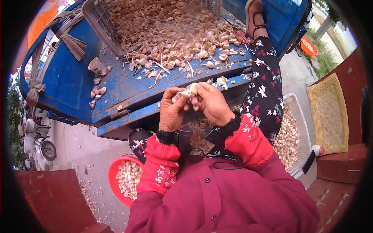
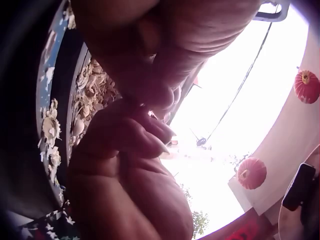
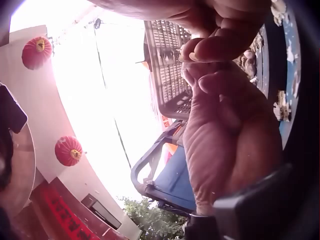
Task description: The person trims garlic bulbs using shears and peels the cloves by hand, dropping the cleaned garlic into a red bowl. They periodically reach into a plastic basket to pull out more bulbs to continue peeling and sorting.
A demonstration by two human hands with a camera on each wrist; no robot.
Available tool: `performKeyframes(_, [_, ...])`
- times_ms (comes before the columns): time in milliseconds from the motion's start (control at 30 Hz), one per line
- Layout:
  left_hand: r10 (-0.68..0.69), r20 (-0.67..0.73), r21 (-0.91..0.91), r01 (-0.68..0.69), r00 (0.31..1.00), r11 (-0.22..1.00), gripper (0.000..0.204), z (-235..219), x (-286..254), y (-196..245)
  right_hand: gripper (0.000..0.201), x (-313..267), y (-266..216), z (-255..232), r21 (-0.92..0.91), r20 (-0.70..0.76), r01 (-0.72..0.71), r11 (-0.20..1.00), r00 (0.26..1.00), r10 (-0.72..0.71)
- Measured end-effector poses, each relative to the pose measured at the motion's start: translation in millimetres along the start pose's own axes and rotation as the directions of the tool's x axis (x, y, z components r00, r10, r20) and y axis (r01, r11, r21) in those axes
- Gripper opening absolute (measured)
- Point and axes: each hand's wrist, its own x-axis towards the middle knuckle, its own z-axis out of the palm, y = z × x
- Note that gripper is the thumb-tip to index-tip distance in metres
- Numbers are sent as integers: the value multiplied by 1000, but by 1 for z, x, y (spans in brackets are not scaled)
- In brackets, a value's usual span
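Both hands meet over the front edge of a blue cart bed in the head view. My left hand point(image 1: 171, 113) holds a small cluster of garlic cloves point(image 1: 184, 94) between curled fingers and thumb. With thumb and forefinger, my right hand point(image 1: 216, 105) pinches a pale garlic clove point(image 1: 193, 88) right beside that cluster. The fingertips of the two hands almost touch. In both wrist views the fingers hide most of the garlic. Beyond the hands, a heap of loose garlic cloves point(image 1: 171, 50) with stalks and skins covers the cart bed point(image 1: 128, 83).
A plastic crate point(image 1: 101, 29) lies tipped on the cart beside a paper cup point(image 1: 96, 66). A red basin point(image 1: 112, 176) of cloves stands at lower left, a white crate point(image 1: 304, 128) of cloves at right. A woven mat point(image 1: 328, 112) leans there. A foot point(image 1: 255, 17) rests on the cart.
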Motion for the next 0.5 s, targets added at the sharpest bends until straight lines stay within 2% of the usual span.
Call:
performKeyframes(133, [-34, -15, 13, 34, 999, 999, 18, -10, -3, -1, 21, -2, 3, 1, 24, -20, -20, 1000, 1000, 20])
performKeyframes(167, [-26, -19, 12, 26, 999, 1000, 18, -4, -5, 3, 18, -2, 3, 4, -193, -61, 23, 981, 998, -35])
performKeyframes(200, [-95, -78, -48, 91, 992, 995, 18, 7, -8, 11, 16, -2, 4, 9, -402, -82, 53, 914, 992, -94])
performKeyframes(233, [-162, -137, -113, 147, 977, 983, 20, 12, -12, 16, 16, -4, 4, 16, -406, -66, 47, 913, 995, -80])
performKeyframes(267, [-228, -196, -194, 190, 954, 962, 30, 4, -15, 15, 14, -8, 3, 26, -691, 41, 262, 674, 945, -326])
performKeyframes(300, [-261, -170, -308, 200, 950, 930, 39, 0, -15, 13, 14, -11, 4, 32, -854, 224, 418, 308, 832, -507])
performKeyframes(333, [-279, -149, -370, 208, 949, 905, 41, -6, -17, 14, 17, -9, 13, 33, -856, 388, 503, 123, 781, -489])
performKeyframes(367, [-296, -124, -428, 218, 947, 877, 44, -11, -21, 17, 19, -10, 13, 39, -821, 512, 570, 24, 755, -409])
performKeyframes(433, [-322, -261, -551, 134, 910, 824, 37, -26, -30, 26, 21, -10, 16, 53, -801, 511, 586, 124, 777, -368])
performKeyframes(500, [-303, -202, -639, 109, 931, 761, 30, -62, -51, 48, 21, 0, 10, 56, -778, 542, 609, 155, 775, -324])
